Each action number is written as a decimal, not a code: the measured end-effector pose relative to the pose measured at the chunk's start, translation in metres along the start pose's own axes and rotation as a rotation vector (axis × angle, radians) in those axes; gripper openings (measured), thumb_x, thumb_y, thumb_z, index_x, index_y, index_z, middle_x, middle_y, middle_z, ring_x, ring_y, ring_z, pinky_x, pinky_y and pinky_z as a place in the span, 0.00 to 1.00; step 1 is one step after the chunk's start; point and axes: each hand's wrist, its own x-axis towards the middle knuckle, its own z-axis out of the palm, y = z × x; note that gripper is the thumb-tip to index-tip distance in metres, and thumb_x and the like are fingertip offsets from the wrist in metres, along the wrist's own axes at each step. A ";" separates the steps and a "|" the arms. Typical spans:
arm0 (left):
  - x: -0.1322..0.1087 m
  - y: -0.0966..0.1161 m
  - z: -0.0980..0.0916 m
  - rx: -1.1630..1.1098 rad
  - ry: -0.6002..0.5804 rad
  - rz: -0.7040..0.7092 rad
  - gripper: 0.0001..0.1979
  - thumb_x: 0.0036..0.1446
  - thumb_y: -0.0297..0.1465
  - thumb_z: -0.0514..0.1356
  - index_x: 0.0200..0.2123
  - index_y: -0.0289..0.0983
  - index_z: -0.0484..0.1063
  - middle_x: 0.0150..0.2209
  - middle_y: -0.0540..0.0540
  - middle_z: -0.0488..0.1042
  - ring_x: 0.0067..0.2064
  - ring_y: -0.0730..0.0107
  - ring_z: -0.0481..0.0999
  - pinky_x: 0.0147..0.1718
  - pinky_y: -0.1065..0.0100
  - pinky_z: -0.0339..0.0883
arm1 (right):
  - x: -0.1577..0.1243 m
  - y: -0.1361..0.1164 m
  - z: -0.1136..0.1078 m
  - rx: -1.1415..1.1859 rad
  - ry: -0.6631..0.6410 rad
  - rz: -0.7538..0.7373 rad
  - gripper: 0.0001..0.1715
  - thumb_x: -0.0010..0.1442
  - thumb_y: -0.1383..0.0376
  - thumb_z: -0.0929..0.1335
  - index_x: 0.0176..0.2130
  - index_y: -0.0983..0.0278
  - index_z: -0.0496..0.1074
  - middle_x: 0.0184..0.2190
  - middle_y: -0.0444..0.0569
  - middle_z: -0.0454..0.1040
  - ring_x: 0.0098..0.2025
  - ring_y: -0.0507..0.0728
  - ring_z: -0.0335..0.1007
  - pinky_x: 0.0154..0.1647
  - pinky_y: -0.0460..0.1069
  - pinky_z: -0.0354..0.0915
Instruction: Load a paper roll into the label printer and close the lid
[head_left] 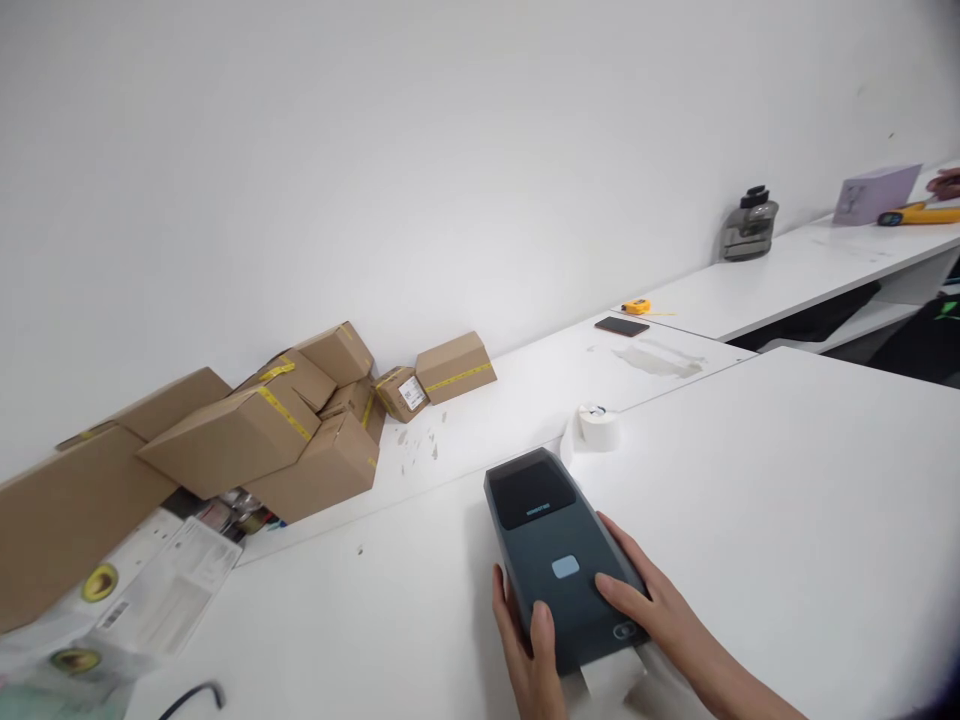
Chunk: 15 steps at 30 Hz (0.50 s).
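A dark grey label printer (555,540) sits on the white table (787,480) in front of me. My left hand (525,650) grips its near left side, thumb on top and fingers down the side. Over the near right top lies my right hand (652,610), fingers stretched flat on the cover. A white label strip (607,680) sticks out of the printer's front slot between my hands. Just behind the printer stands a roll of white labels (598,427).
Several taped cardboard boxes (247,440) are piled against the wall at left, with printed plastic bags (142,590) below them. A phone (622,326) and small yellow tape measure (636,306) lie further back. Another person's hand (943,183) shows at far right.
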 end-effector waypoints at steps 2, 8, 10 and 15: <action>0.005 -0.002 0.000 -0.010 -0.041 -0.028 0.46 0.54 0.56 0.57 0.68 0.40 0.46 0.64 0.34 0.62 0.56 0.55 0.74 0.45 0.67 0.73 | 0.000 0.002 0.000 0.001 0.000 -0.009 0.51 0.55 0.42 0.70 0.68 0.54 0.51 0.66 0.51 0.63 0.62 0.66 0.65 0.60 0.58 0.66; 0.016 -0.015 -0.008 0.036 -0.060 0.113 0.47 0.51 0.54 0.61 0.66 0.37 0.51 0.60 0.33 0.67 0.56 0.51 0.73 0.49 0.61 0.71 | 0.003 0.014 -0.001 -0.070 0.071 -0.020 0.52 0.55 0.42 0.69 0.70 0.54 0.48 0.70 0.51 0.54 0.68 0.67 0.54 0.65 0.60 0.60; 0.018 -0.012 -0.007 0.045 -0.076 0.138 0.46 0.50 0.54 0.61 0.66 0.36 0.52 0.60 0.33 0.67 0.56 0.49 0.73 0.50 0.60 0.71 | 0.003 0.015 0.001 -0.062 0.068 -0.033 0.52 0.57 0.43 0.68 0.70 0.52 0.44 0.71 0.50 0.50 0.69 0.66 0.53 0.65 0.60 0.60; -0.003 0.004 -0.012 0.098 -0.045 0.140 0.40 0.54 0.53 0.60 0.64 0.39 0.56 0.63 0.35 0.62 0.61 0.49 0.67 0.54 0.58 0.68 | -0.007 0.007 -0.003 -0.123 0.010 -0.148 0.44 0.62 0.47 0.65 0.70 0.45 0.45 0.73 0.44 0.45 0.71 0.65 0.46 0.67 0.63 0.55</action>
